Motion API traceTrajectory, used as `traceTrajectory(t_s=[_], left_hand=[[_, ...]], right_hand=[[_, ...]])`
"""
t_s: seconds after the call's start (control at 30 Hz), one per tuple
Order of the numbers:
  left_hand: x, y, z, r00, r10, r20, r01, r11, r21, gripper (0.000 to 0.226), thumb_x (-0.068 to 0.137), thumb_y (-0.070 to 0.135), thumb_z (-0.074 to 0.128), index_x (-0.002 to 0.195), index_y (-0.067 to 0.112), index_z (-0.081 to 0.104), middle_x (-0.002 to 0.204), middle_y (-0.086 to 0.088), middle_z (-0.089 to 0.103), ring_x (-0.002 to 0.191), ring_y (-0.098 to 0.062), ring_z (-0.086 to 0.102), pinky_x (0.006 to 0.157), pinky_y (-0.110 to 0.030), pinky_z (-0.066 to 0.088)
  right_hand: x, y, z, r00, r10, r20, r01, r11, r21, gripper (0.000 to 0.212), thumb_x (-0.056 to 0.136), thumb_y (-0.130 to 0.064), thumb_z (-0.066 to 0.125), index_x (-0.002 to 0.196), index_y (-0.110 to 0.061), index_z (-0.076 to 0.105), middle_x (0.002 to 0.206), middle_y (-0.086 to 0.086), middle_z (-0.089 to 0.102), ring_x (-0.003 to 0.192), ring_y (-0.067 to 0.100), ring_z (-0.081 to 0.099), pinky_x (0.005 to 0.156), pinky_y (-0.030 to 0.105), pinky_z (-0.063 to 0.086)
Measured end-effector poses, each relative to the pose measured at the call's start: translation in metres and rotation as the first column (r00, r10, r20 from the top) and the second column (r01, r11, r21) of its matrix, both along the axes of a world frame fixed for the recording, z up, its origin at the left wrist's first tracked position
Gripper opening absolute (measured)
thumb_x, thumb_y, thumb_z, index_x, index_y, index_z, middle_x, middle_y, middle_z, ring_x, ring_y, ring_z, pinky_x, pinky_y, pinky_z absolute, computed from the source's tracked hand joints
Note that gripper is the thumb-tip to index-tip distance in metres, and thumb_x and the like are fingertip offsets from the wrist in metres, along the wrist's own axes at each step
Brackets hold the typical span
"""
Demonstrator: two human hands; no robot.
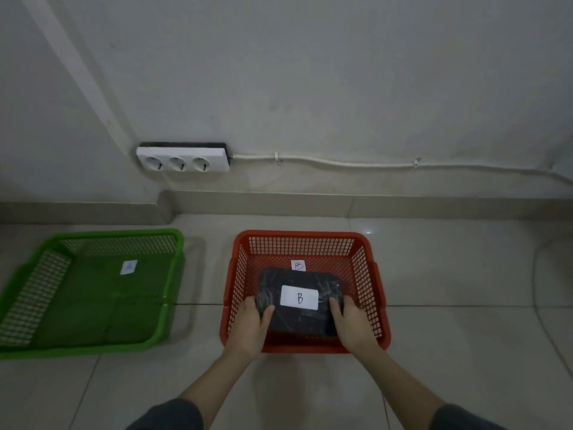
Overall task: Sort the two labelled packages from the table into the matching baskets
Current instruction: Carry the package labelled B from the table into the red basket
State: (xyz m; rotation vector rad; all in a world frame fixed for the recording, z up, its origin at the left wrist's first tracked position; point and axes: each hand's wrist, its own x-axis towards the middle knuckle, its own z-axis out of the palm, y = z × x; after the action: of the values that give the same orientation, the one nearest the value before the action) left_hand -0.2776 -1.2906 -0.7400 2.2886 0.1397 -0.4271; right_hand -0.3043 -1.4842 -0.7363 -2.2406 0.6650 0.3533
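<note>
Your left hand (252, 324) and right hand (352, 324) grip the black package labelled B (299, 301) inside the red basket (302, 235); releasing unevenly could tip it against the basket's near wall.

Single view only: head cam, wide-angle, worn on person's head. Faces fwd and down toward tiled floor (465, 352) and base of wall (341, 88). Near range: both forearms enter from bottom edge, red basket (379, 293) sits centre frame, green basket (173, 274) left, cut by frame edge. Wall socket strip (183, 158) upper centre-left. Edge distortion noticeable. No 2nd view, so no overlap.
</note>
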Motion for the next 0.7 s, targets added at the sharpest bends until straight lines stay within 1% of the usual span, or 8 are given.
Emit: traceTrajectory(t_s=[0.07,0.17,0.3,0.4,0.47,0.53,0.63,0.7], left_hand=[[0.007,-0.002,-0.023,0.999,-0.024,-0.042,0.028,0.995,0.091,0.033,0.092,0.028,0.051,0.112,0.001,0.054,0.111,-0.015,0.065,0.101,-0.027,0.061,0.089,-0.033,0.050],[0.016,-0.005,-0.046,0.979,-0.106,-0.177,0.142,0.969,0.204,0.035,0.090,0.028,0.054,0.113,0.002,0.059,0.112,-0.016,0.068,0.101,-0.029,0.064,0.089,-0.032,0.053],[0.027,-0.007,-0.054,0.938,-0.168,-0.304,0.253,0.930,0.266,0.038,0.092,0.030,0.052,0.117,0.003,0.059,0.115,-0.016,0.067,0.103,-0.029,0.063,0.088,-0.032,0.051],[0.031,-0.008,-0.052,0.916,-0.196,-0.349,0.305,0.906,0.294,0.044,0.093,0.034,0.047,0.125,0.003,0.053,0.121,-0.017,0.064,0.109,-0.029,0.060,0.092,-0.032,0.049],[0.032,-0.007,-0.043,0.932,-0.160,-0.325,0.262,0.917,0.299,0.045,0.094,0.036,0.044,0.122,0.001,0.054,0.122,-0.018,0.062,0.109,-0.030,0.060,0.093,-0.034,0.049],[0.032,-0.005,-0.024,0.954,-0.150,-0.259,0.228,0.925,0.305,0.044,0.094,0.034,0.042,0.119,-0.001,0.051,0.125,-0.019,0.057,0.112,-0.032,0.056,0.095,-0.036,0.046],[0.031,0.007,0.028,0.954,-0.220,-0.202,0.276,0.906,0.321,0.037,0.094,0.028,0.040,0.116,0.000,0.052,0.124,-0.020,0.053,0.112,-0.033,0.055,0.094,-0.038,0.045],[0.031,0.020,0.079,0.946,-0.252,-0.202,0.310,0.883,0.353,0.035,0.094,0.027,0.038,0.113,0.002,0.053,0.121,-0.019,0.055,0.108,-0.032,0.057,0.091,-0.039,0.046]], right_hand=[[0.005,-0.006,-0.024,0.991,0.090,-0.099,-0.099,0.991,-0.088,0.042,0.098,-0.041,0.034,0.107,-0.005,0.054,0.107,0.019,0.067,0.095,0.034,0.065,0.079,0.037,0.050],[0.009,-0.008,-0.045,0.955,0.176,-0.238,-0.223,0.957,-0.187,0.046,0.098,-0.043,0.031,0.112,-0.007,0.054,0.116,0.018,0.064,0.106,0.036,0.062,0.089,0.040,0.047],[0.015,-0.006,-0.057,0.937,0.183,-0.298,-0.255,0.941,-0.225,0.046,0.098,-0.043,0.026,0.115,-0.010,0.052,0.121,0.016,0.063,0.111,0.033,0.060,0.097,0.043,0.044],[0.016,-0.008,-0.055,0.932,0.153,-0.330,-0.223,0.957,-0.186,0.049,0.097,-0.045,0.025,0.121,-0.009,0.049,0.126,0.018,0.059,0.116,0.035,0.057,0.101,0.046,0.042],[0.017,-0.008,-0.047,0.938,0.119,-0.326,-0.180,0.970,-0.163,0.052,0.096,-0.046,0.026,0.124,-0.008,0.047,0.129,0.020,0.057,0.118,0.035,0.055,0.104,0.048,0.041],[0.016,-0.007,-0.030,0.945,0.110,-0.307,-0.176,0.964,-0.197,0.051,0.095,-0.046,0.028,0.124,-0.008,0.047,0.132,0.018,0.055,0.120,0.035,0.052,0.105,0.049,0.040],[0.018,0.003,0.025,0.933,0.170,-0.318,-0.271,0.911,-0.310,0.046,0.096,-0.043,0.029,0.122,-0.010,0.047,0.133,0.014,0.053,0.124,0.032,0.048,0.108,0.049,0.034],[0.021,0.015,0.078,0.922,0.238,-0.306,-0.338,0.880,-0.334,0.043,0.097,-0.041,0.030,0.122,-0.011,0.048,0.132,0.012,0.054,0.123,0.030,0.048,0.106,0.049,0.035]])
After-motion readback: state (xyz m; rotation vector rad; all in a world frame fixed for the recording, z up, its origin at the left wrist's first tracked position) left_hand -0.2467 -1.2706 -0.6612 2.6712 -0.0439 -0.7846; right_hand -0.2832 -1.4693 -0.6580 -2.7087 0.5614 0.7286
